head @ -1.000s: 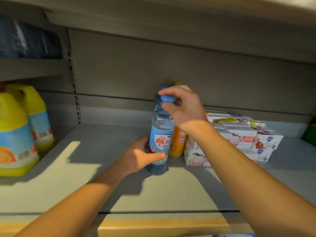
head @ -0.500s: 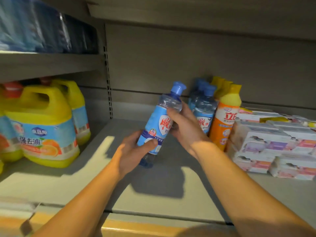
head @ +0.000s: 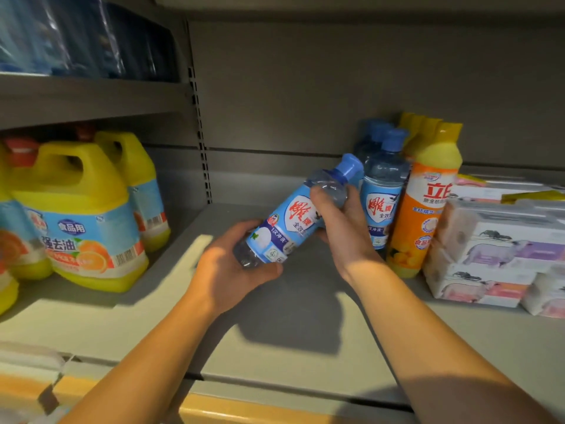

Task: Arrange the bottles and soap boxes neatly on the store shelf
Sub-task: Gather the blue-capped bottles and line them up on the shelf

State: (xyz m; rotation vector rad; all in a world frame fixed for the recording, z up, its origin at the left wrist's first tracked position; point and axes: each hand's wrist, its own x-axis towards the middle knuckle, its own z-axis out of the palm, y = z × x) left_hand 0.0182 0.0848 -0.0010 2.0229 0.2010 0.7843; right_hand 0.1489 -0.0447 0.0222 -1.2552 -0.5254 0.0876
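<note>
A clear blue-capped bottle (head: 293,218) with a blue label is tilted, cap up to the right, above the grey shelf (head: 290,347). My left hand (head: 232,267) grips its base from below. My right hand (head: 342,228) grips its upper part near the neck. Just behind stand more blue-capped bottles (head: 383,185) in a row, and to their right a row of orange bottles with yellow tops (head: 428,203). Stacked soap boxes (head: 501,249) fill the right end of the shelf.
Large yellow detergent jugs (head: 82,215) stand in the left bay, beyond a slotted upright (head: 200,133). Wrapped dark-blue packs (head: 82,38) lie on the upper left shelf. An orange price strip (head: 244,411) runs along the shelf's front edge.
The bottle stood upright a second ago with my right hand on its cap; now it is lifted and tilted, held at both ends. My view has swung left, bringing the jugs into view.
</note>
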